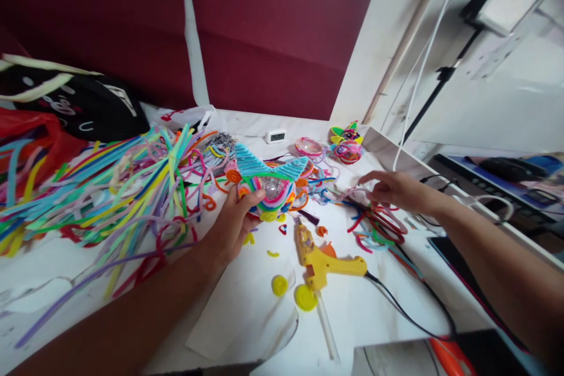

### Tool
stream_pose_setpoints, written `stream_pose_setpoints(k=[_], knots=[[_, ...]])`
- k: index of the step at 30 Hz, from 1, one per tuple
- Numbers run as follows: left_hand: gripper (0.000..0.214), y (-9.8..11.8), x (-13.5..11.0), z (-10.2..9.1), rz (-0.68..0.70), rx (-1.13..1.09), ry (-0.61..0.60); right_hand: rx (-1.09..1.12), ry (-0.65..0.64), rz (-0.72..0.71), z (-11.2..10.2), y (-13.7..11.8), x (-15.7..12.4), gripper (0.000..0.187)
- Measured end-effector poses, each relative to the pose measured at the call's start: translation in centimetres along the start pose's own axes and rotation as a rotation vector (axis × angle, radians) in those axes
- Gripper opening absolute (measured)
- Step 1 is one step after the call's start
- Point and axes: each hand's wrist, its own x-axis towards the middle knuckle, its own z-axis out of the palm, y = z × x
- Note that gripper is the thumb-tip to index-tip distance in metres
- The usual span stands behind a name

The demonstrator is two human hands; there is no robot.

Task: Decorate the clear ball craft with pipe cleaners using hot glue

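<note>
The left hand (pixel 232 223) grips a colourful craft piece (pixel 273 181) between thumb and fingers, raised above the counter (pixel 379 323), beyond the yellow glue gun (pixel 332 264). The right hand (pixel 394 191), loosely curled, hovers over pipe cleaners (pixel 388 226); whether it holds anything, I cannot tell.

there's room above the glue gun (pixel 339 264); pipe cleaners (pixel 390 229) crowd the right hand (pixel 392 189).
</note>
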Motion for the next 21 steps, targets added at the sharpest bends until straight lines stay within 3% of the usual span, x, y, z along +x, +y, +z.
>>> stream_pose_setpoints(k=[3, 9, 12, 16, 21], knots=[[0.051, 0.1, -0.1, 0.0, 0.002, 0.002, -0.015, 0.288, 0.076, 0.02, -0.1, -0.9, 0.6, 0.054], [0.05, 0.1, 0.1, -0.1, -0.009, -0.01, -0.016, 0.626, 0.115, 0.048, 0.0, -2.6, 1.1, 0.035], [0.053, -0.1, 0.2, -0.2, -0.01, -0.024, -0.027, 0.751, 0.144, 0.022, -0.4, -3.4, 0.5, 0.037], [0.052, -0.1, 0.2, -0.2, -0.016, -0.01, -0.021, 0.804, 0.198, -0.016, -0.8, -3.7, 0.4, 0.039], [0.049, 0.0, 0.1, -0.1, -0.011, -0.005, -0.03, 0.712, 0.285, -0.019, -0.7, -3.1, 1.3, 0.044]])
